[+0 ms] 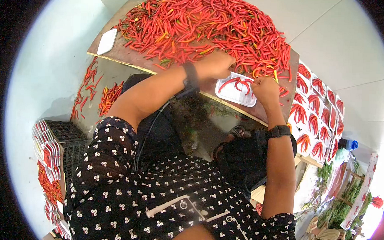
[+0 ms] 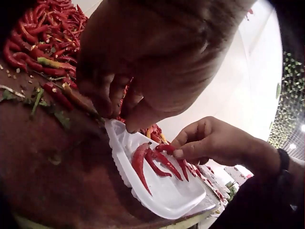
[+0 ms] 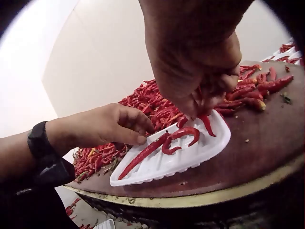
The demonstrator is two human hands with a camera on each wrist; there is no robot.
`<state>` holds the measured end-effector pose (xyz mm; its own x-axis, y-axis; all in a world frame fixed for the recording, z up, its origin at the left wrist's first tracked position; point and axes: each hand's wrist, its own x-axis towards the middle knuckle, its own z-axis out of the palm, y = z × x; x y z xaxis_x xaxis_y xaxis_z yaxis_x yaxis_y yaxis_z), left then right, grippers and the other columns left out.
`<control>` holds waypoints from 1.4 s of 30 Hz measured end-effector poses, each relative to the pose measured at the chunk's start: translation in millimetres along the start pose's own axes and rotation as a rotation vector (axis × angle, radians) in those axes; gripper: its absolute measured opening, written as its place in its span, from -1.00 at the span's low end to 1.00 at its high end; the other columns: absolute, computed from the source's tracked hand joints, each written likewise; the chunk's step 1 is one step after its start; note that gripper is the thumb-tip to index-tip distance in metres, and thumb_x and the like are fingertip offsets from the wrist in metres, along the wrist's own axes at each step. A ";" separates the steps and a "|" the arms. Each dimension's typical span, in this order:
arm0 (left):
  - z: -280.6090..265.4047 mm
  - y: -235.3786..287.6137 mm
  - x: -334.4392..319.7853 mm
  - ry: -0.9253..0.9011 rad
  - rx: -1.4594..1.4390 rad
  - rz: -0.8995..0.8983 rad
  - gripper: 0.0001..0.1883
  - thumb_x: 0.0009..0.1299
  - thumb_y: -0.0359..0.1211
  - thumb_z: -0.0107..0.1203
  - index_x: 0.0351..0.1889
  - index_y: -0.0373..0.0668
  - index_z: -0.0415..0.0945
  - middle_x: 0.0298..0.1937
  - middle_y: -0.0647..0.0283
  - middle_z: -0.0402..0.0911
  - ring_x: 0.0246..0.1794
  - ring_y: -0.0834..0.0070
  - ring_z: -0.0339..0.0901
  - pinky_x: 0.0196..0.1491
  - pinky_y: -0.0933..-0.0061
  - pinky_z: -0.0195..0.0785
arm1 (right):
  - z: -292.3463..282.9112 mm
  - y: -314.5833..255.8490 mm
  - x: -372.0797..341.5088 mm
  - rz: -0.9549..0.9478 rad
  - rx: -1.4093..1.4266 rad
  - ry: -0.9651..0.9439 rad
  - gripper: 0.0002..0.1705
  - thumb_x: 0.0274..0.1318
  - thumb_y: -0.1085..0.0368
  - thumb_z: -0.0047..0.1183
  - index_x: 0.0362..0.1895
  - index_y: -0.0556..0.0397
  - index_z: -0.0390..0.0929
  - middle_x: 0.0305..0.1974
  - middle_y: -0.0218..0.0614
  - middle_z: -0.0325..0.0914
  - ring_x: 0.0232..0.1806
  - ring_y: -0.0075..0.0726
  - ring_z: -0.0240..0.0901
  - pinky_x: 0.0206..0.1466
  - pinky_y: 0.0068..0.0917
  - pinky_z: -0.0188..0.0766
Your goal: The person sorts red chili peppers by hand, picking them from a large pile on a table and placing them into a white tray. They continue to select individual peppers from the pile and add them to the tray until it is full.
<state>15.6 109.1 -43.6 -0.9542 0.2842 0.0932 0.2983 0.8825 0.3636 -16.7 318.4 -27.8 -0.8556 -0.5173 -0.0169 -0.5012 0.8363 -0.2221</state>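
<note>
A white plastic tray (image 1: 237, 98) lies at the front edge of the table, with a few red chillies (image 3: 143, 155) side by side in it. My left hand (image 1: 217, 65) is at the tray's far left corner. In the left wrist view its thumb and fingers pinch the rim there. Over the tray's right end, my right hand (image 1: 267, 91) pinches a red chilli (image 3: 207, 125) between thumb and fingers, its tip pointing down into the tray. Behind both hands spreads a large heap of red chillies (image 1: 195, 18).
A white tray (image 1: 106, 41) lies at the table's left corner. Filled trays (image 1: 314, 103) stand in rows on the right. Loose chillies (image 1: 110, 96) lie on the floor at left, near a black crate (image 1: 72, 147) and stacked trays (image 1: 47, 144).
</note>
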 end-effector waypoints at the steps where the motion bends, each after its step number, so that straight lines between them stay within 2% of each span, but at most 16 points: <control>1: 1.4 -0.2 0.1 0.000 -0.001 0.000 -0.78 0.05 -0.30 0.01 -0.38 -0.22 0.44 -0.38 0.01 0.46 -0.29 0.08 0.41 -0.24 0.11 0.25 | 2.9 0.9 0.9 0.023 0.011 0.010 -0.70 -0.21 0.20 -0.15 -0.56 0.14 0.54 -0.50 0.01 0.49 -0.42 0.05 0.46 -0.29 -0.16 0.40; 3: 3.0 0.6 -0.4 0.074 0.039 0.061 -0.80 -0.06 -0.42 -0.01 -0.43 -0.23 0.45 -0.45 0.00 0.49 -0.33 0.06 0.42 -0.28 0.13 0.27 | 5.1 1.7 2.8 0.047 0.021 0.018 -0.70 -0.20 0.20 -0.14 -0.56 0.14 0.55 -0.49 0.01 0.50 -0.42 0.05 0.47 -0.29 -0.16 0.40; 6: 2.4 3.8 -3.2 0.119 0.023 0.070 -0.83 -0.05 -0.43 -0.02 -0.45 -0.20 0.46 -0.46 0.02 0.49 -0.34 0.06 0.41 -0.28 0.14 0.27 | 6.3 -0.3 3.3 0.069 0.058 -0.022 -0.70 -0.19 0.20 -0.14 -0.56 0.16 0.54 -0.50 0.03 0.49 -0.43 0.07 0.47 -0.31 -0.15 0.41; 8: -2.3 4.6 -3.0 0.075 0.039 0.073 -0.82 -0.01 -0.41 -0.03 -0.42 -0.20 0.47 -0.41 0.02 0.50 -0.30 0.07 0.42 -0.24 0.14 0.27 | 5.4 -2.8 1.9 0.028 0.025 0.034 -0.82 -0.28 0.23 0.02 -0.66 0.08 0.50 -0.64 -0.13 0.45 -0.56 -0.11 0.43 -0.43 -0.25 0.34; 10: -0.7 0.5 -1.0 0.033 0.054 0.075 -0.80 0.03 -0.39 -0.04 -0.38 -0.20 0.49 -0.35 0.01 0.50 -0.27 0.08 0.43 -0.20 0.14 0.28 | 9.1 -2.1 3.0 -0.011 0.028 0.065 -0.82 -0.28 0.23 0.01 -0.67 0.09 0.49 -0.65 -0.12 0.44 -0.57 -0.11 0.42 -0.44 -0.24 0.33; 12: 3.4 -6.9 2.1 0.108 0.026 0.146 -0.84 -0.04 -0.43 -0.02 -0.46 -0.15 0.49 -0.47 0.07 0.51 -0.35 0.11 0.45 -0.31 0.14 0.28 | 8.6 -5.0 2.8 -0.052 0.032 0.094 -0.81 -0.28 0.23 0.01 -0.67 0.10 0.48 -0.65 -0.10 0.43 -0.58 -0.10 0.41 -0.45 -0.23 0.31; 14: 4.4 -11.0 2.9 0.091 0.014 0.144 -0.82 -0.05 -0.43 -0.02 -0.45 -0.14 0.50 -0.47 0.08 0.51 -0.36 0.11 0.45 -0.32 0.15 0.28 | 4.0 -11.7 2.1 -0.074 0.101 0.008 -0.82 -0.27 0.23 0.00 -0.65 0.08 0.50 -0.64 -0.10 0.44 -0.57 -0.06 0.41 -0.45 -0.23 0.32; 18: -4.7 -10.5 0.2 0.067 0.029 0.144 -0.79 -0.05 -0.43 -0.01 -0.41 -0.13 0.52 -0.47 0.08 0.51 -0.36 0.14 0.46 -0.33 0.16 0.28 | 4.1 -18.2 5.3 -0.081 0.054 -0.018 -0.82 -0.27 0.23 0.00 -0.62 0.06 0.52 -0.63 -0.10 0.45 -0.54 -0.04 0.42 -0.42 -0.24 0.34; 23: -1.2 -19.3 1.3 0.079 -0.036 0.190 -0.79 -0.05 -0.42 0.00 -0.41 -0.13 0.53 -0.46 0.09 0.51 -0.37 0.17 0.47 -0.33 0.18 0.28 | 9.9 -17.3 6.1 -0.118 0.065 0.079 -0.84 -0.29 0.24 -0.01 -0.61 0.05 0.51 -0.61 -0.11 0.47 -0.53 -0.04 0.43 -0.40 -0.24 0.36; 27: -5.8 -16.0 -1.9 0.130 -0.059 0.191 -0.81 -0.04 -0.40 0.02 -0.42 -0.13 0.53 -0.45 0.10 0.52 -0.38 0.18 0.47 -0.33 0.19 0.28 | 10.8 -17.3 7.5 -0.096 0.063 0.060 -0.85 -0.28 0.26 -0.03 -0.62 0.05 0.51 -0.61 -0.12 0.47 -0.53 -0.04 0.43 -0.40 -0.24 0.36; 34: -15.9 3.5 -7.0 0.064 -0.034 0.159 -0.83 -0.04 -0.37 0.04 -0.46 -0.14 0.51 -0.46 0.11 0.51 -0.38 0.17 0.47 -0.32 0.20 0.29 | 16.7 -15.7 9.2 -0.094 0.037 0.091 -0.88 -0.28 0.30 -0.04 -0.64 0.06 0.49 -0.62 -0.13 0.46 -0.54 -0.06 0.43 -0.41 -0.25 0.36; 40: -2.8 0.4 -6.5 0.055 -0.022 0.235 -0.83 -0.04 -0.36 0.04 -0.46 -0.14 0.50 -0.48 0.09 0.49 -0.39 0.14 0.45 -0.35 0.17 0.28 | 17.8 -15.2 9.3 -0.106 0.022 0.087 -0.88 -0.28 0.29 -0.03 -0.65 0.06 0.48 -0.62 -0.13 0.46 -0.55 -0.06 0.43 -0.41 -0.25 0.36; 42: -2.6 4.0 -8.0 -0.007 -0.050 0.158 -0.83 -0.04 -0.36 0.04 -0.46 -0.14 0.50 -0.48 0.07 0.49 -0.38 0.13 0.45 -0.35 0.14 0.27 | 17.9 -15.4 9.0 -0.112 0.017 0.089 -0.87 -0.28 0.29 -0.03 -0.65 0.07 0.47 -0.63 -0.13 0.46 -0.55 -0.06 0.43 -0.42 -0.25 0.35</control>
<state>24.3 109.3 -40.5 -0.8954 0.4204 0.1464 0.4428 0.8071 0.3905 -14.3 297.7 -42.0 -0.8030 -0.5883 0.0958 -0.5926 0.7706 -0.2345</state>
